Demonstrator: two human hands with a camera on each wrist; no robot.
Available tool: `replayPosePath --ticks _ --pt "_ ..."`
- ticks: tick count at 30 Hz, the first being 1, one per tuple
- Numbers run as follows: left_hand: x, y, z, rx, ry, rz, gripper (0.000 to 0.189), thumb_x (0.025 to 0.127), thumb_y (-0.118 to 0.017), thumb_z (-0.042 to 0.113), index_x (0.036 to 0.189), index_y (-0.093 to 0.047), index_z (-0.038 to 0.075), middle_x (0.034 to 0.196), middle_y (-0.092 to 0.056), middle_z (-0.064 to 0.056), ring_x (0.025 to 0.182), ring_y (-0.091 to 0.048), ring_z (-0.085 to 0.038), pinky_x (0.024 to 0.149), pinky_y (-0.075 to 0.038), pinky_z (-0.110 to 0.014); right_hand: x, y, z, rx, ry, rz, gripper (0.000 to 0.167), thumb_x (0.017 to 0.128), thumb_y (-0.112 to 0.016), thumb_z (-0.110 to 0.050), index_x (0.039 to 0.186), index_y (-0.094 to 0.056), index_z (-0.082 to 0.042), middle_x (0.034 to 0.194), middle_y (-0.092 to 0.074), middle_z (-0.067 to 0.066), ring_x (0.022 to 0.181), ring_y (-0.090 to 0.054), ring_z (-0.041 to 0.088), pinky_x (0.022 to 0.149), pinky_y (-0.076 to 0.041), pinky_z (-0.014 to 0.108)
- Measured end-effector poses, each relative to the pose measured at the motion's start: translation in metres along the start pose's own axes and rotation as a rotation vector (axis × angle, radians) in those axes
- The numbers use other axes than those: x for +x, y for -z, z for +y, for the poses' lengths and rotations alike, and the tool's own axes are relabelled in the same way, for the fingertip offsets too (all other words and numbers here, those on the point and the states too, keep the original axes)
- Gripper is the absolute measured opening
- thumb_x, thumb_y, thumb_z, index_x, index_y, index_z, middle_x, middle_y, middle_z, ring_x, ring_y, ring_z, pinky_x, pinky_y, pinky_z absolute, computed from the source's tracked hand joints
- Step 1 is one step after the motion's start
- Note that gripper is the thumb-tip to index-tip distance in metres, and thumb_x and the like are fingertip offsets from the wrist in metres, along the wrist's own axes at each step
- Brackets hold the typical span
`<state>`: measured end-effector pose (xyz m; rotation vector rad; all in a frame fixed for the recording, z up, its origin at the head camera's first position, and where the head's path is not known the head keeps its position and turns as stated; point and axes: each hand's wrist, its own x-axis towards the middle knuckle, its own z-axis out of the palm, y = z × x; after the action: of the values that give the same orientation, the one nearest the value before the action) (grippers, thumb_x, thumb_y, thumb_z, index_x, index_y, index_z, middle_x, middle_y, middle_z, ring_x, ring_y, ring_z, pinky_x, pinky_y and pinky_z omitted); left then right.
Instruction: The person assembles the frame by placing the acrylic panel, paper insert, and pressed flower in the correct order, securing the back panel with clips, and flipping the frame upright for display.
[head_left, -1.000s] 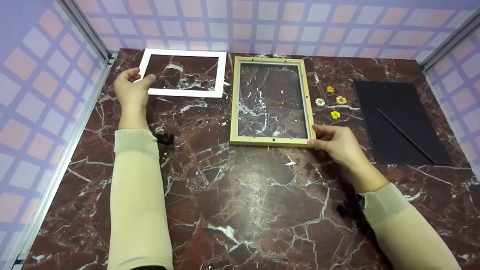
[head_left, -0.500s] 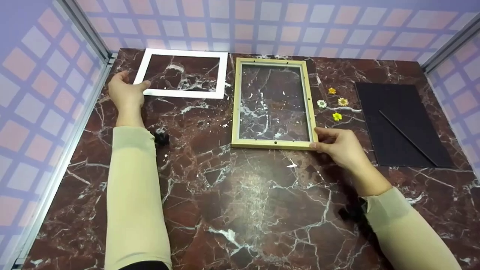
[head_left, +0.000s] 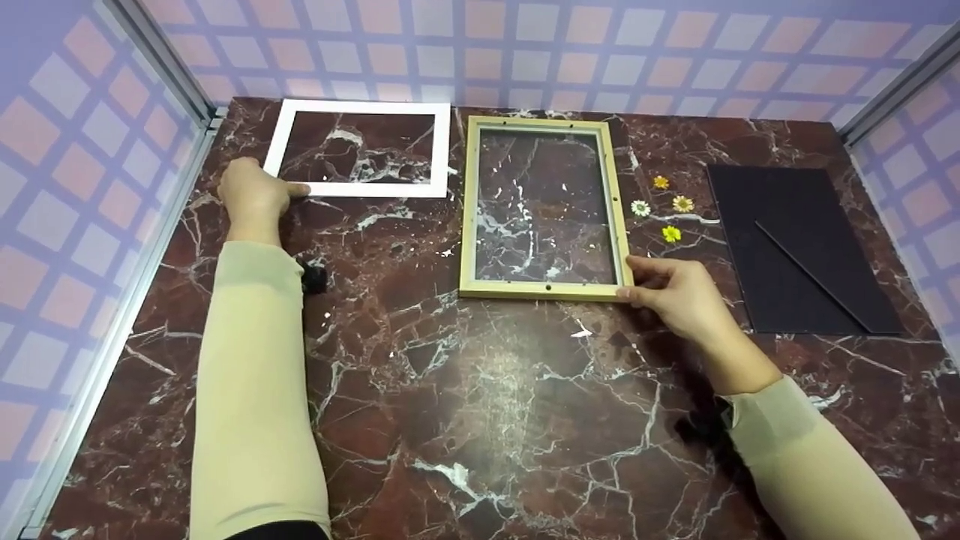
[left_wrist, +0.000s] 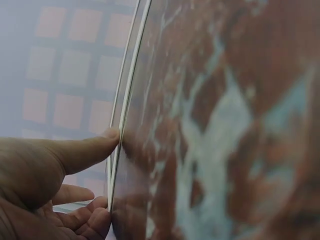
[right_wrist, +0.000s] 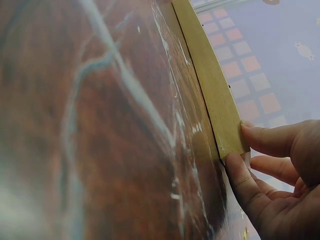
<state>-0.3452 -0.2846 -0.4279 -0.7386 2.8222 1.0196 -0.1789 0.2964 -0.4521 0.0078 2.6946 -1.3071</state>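
Observation:
My left hand (head_left: 251, 193) is at the near left corner of a flat white rectangular mat (head_left: 375, 189) that lies at the back left. In the left wrist view its thumb (left_wrist: 85, 151) touches the mat's thin edge, with the fingertips curled against the same corner. A light wooden picture frame (head_left: 540, 291) with a clear pane lies flat to the right of the mat. Its near right corner is pinched by my right hand (head_left: 686, 296); the right wrist view shows thumb and finger on the wooden edge (right_wrist: 212, 85).
Several small flower heads (head_left: 671, 234) lie right of the frame. Further right is a black board (head_left: 780, 195) with a thin dark stick (head_left: 814, 277) across it. Checked walls bound the dark red marbled table (head_left: 480, 420) at the back and sides.
My left hand has come down and closer to the mat's near left corner, its thumb now on the front edge. The right hand keeps its pinch on the picture frame.

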Motion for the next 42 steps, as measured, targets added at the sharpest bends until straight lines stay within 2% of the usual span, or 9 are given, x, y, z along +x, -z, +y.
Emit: replayPosePath --ticks 6,10,13,15,20,25,29,37,42 --pt "0.002 0.009 -0.002 0.118 -0.009 -0.078 0.102 0.097 -0.09 0.05 0.165 -0.045 -0.011 0.176 -0.042 -0.032 0.168 -0.032 -0.053 0.151 -0.007 -0.063 0.001 -0.004 0.001 -0.014 -0.001 -0.005 0.062 0.097 -0.091 -0.019 0.151 -0.069 0.001 0.115 -0.083 0.027 0.078 -0.069 -0.003 0.065 -0.061 0.012" --pt "0.002 0.014 -0.004 0.153 -0.015 -0.133 0.109 0.096 -0.089 0.053 0.167 -0.04 -0.014 0.181 -0.03 -0.034 0.174 -0.015 -0.054 0.15 0.0 -0.067 0.0 -0.004 -0.001 -0.015 -0.007 0.001 0.06 0.098 -0.091 -0.017 0.15 -0.07 0.001 0.11 -0.082 0.025 0.075 -0.067 0.0 0.063 -0.061 0.013" --pt "0.0 0.015 -0.007 0.115 -0.006 -0.139 0.108 0.095 -0.091 0.051 0.167 -0.041 -0.011 0.182 -0.024 -0.037 0.173 -0.009 -0.059 0.15 -0.004 -0.067 -0.001 -0.004 -0.002 -0.013 -0.004 0.005 0.059 0.097 -0.091 -0.018 0.15 -0.071 0.0 0.106 -0.082 0.023 0.073 -0.066 0.002 0.062 -0.061 0.014" --pt "-0.001 0.014 -0.011 0.054 0.004 -0.125 0.105 0.093 -0.094 0.047 0.166 -0.043 -0.009 0.18 -0.024 -0.038 0.171 -0.016 -0.058 0.151 -0.013 -0.063 0.0 -0.004 -0.002 -0.013 0.001 0.005 0.059 0.097 -0.091 -0.018 0.149 -0.071 0.0 0.108 -0.082 0.023 0.073 -0.066 0.002 0.062 -0.061 0.014" --pt "-0.004 0.012 -0.02 -0.119 0.023 -0.055 0.102 0.088 -0.101 0.032 0.166 -0.045 -0.001 0.171 -0.034 -0.028 0.15 -0.044 -0.038 0.141 -0.043 -0.046 0.0 -0.007 -0.001 -0.008 0.004 -0.003 0.06 0.097 -0.092 -0.018 0.15 -0.07 0.0 0.116 -0.082 0.027 0.077 -0.067 -0.001 0.065 -0.061 0.012" --pt "-0.005 0.013 -0.026 -0.265 0.008 0.009 0.104 0.087 -0.099 0.019 0.171 -0.039 0.008 0.167 -0.048 -0.014 0.146 -0.049 -0.028 0.135 -0.048 -0.038 0.0 -0.007 -0.002 -0.015 0.005 0.001 0.058 0.098 -0.091 -0.016 0.15 -0.07 0.0 0.117 -0.082 0.028 0.076 -0.067 -0.001 0.064 -0.061 0.012" --pt "-0.009 0.01 -0.029 -0.435 0.014 0.055 0.103 0.087 -0.098 0.007 0.171 -0.038 0.014 0.164 -0.051 -0.003 0.141 -0.054 -0.019 0.125 -0.056 -0.029 -0.001 -0.007 -0.002 -0.017 0.003 -0.002 0.058 0.098 -0.09 -0.016 0.15 -0.07 0.0 0.117 -0.082 0.028 0.076 -0.067 -0.001 0.064 -0.062 0.012" --pt "-0.016 -0.006 -0.014 -1.146 0.071 0.15 0.1 0.081 -0.085 -0.025 0.164 -0.044 0.011 0.156 -0.049 -0.004 0.101 -0.07 -0.017 0.084 -0.075 -0.023 -0.003 -0.003 0.0 -0.006 -0.004 0.005 0.058 0.098 -0.09 -0.017 0.15 -0.071 -0.001 0.111 -0.082 0.024 0.073 -0.065 0.0 0.06 -0.06 0.013" --pt "-0.018 -0.022 -0.002 -1.444 0.092 0.223 0.093 0.081 -0.082 -0.029 0.16 -0.048 0.005 0.135 -0.055 -0.008 0.083 -0.072 -0.02 0.074 -0.076 -0.026 -0.001 -0.001 0.0 -0.003 0.005 0.006 0.059 0.098 -0.09 -0.017 0.15 -0.07 0.0 0.118 -0.082 0.028 0.076 -0.066 -0.002 0.062 -0.061 0.012"
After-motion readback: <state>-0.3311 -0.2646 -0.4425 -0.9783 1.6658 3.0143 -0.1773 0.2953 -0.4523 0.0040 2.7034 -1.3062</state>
